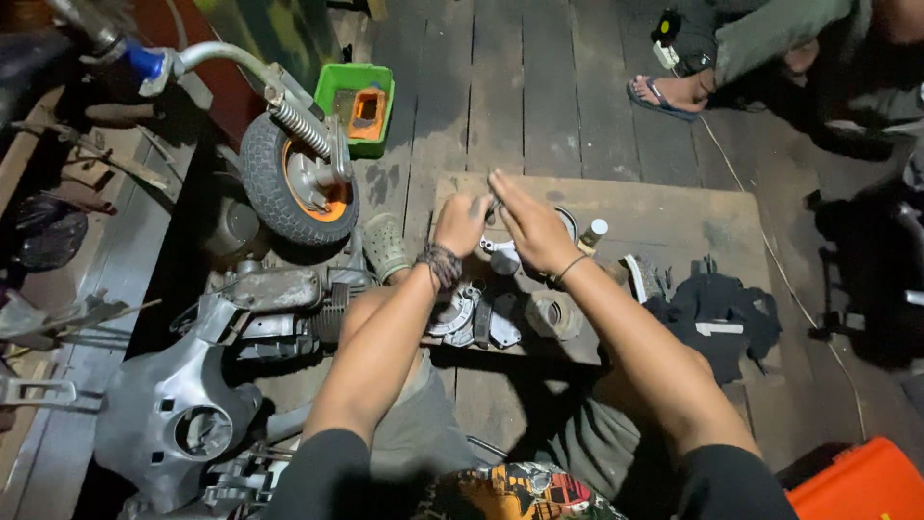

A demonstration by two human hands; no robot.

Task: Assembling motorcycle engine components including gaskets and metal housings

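Observation:
My left hand (460, 223) is closed around a small metal part held over a wooden board (674, 207). My right hand (527, 226) lies flat with straight fingers against the same part, right beside the left hand. What exactly sits between them is hidden. Below the hands lie several grey metal engine parts (469, 318), a white piece (500, 252) and a roll of tape (551, 315).
A small wheel (294, 183) with an orange rim and a spring shock stands at the left, above a grey scooter body panel (178, 404). A green tray (358, 104) sits behind. Another person's sandalled foot (669, 91) is at the top right. A black cloth (722, 313) and an orange box (861, 486) lie at the right.

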